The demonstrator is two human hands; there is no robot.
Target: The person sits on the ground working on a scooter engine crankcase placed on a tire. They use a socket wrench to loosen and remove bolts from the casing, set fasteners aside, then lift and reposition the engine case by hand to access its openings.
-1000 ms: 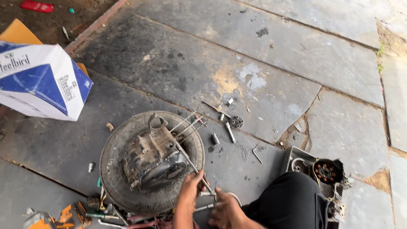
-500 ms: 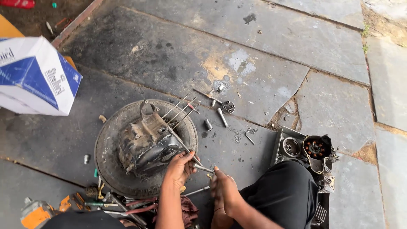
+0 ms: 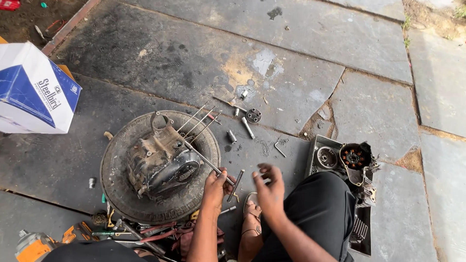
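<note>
A greasy engine block (image 3: 162, 162) rests inside an old tyre (image 3: 116, 184) on the stone floor. Long metal studs (image 3: 199, 121) stick out of the block toward the upper right. My left hand (image 3: 217, 187) is closed on a T-handle wrench (image 3: 228, 179) whose long shaft runs up-left to the engine. My right hand (image 3: 269, 190) hovers just right of the wrench handle, fingers spread and holding nothing. My sandalled foot (image 3: 250, 216) and dark trouser leg (image 3: 315, 213) lie below the hands.
A blue and white cardboard box (image 3: 34, 92) stands at the left. Loose bolts (image 3: 247, 127), a small gear (image 3: 253, 115) and an allen key (image 3: 279, 147) lie on the slabs. A tray of engine parts (image 3: 340, 160) sits right. Pliers and screwdrivers (image 3: 141, 233) are piled below the tyre.
The view has shifted so the tyre and hands sit higher in the picture. My right hand has come off the wrench and opened beside it. My left hand still grips the wrench.
</note>
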